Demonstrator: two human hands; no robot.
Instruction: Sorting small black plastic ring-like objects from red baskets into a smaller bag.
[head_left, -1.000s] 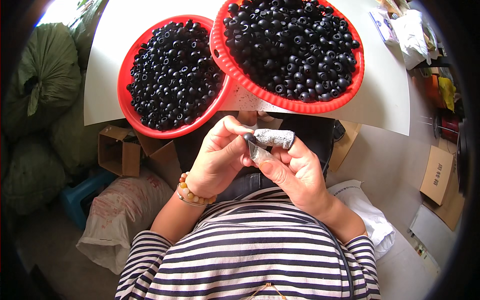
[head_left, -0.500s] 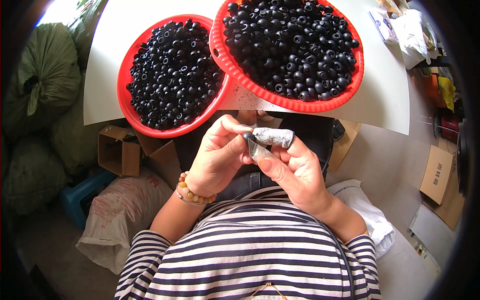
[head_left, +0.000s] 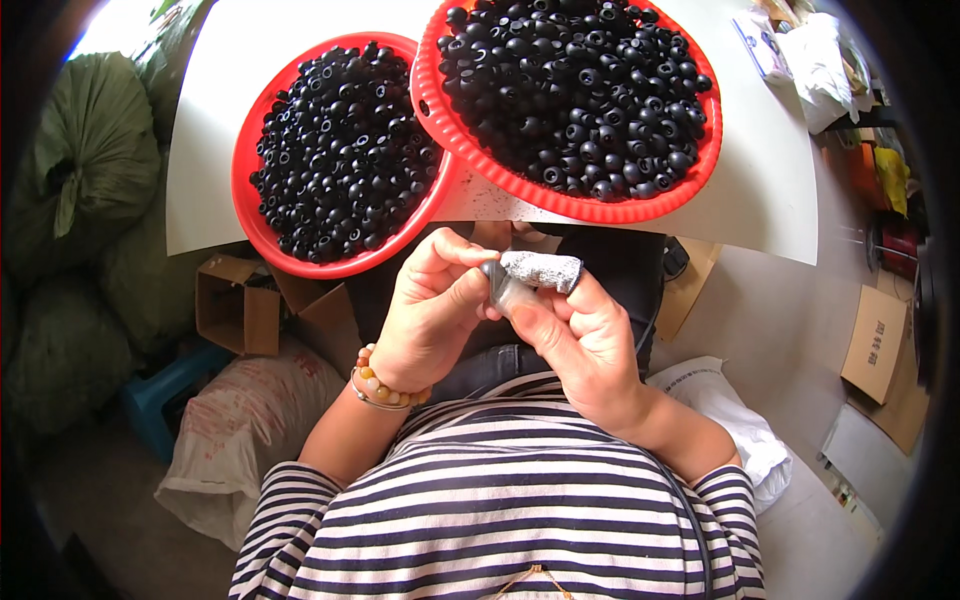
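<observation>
A small round black part (head_left: 489, 268) is pinched between the thumb and index finger of my left hand (head_left: 432, 305), in front of my body. My right hand (head_left: 592, 350) is closed on a small grey blade (head_left: 498, 284), its grip wrapped in something whitish and translucent. The blade lies against the part's right side; its exact edge is blurred. A speckled grey fabric finger sleeve (head_left: 542, 270) covers my right index finger. Just beyond my hands, a red basin (head_left: 243, 170) on the left and a red basin (head_left: 708, 150) on the right hold many hollow black round parts.
Both basins rest at the near edge of a white table (head_left: 770, 190), with dark crumbs between them. Green sacks (head_left: 85, 150) stand at left, above a pale woven sack (head_left: 235, 430) and an open carton (head_left: 232, 305). A flattened carton (head_left: 876, 345) and a white bag (head_left: 725, 410) are at right.
My right hand has turned slightly and shifted a little left, so the blade stands more upright against the black part. My left hand keeps nearly the same pinch.
</observation>
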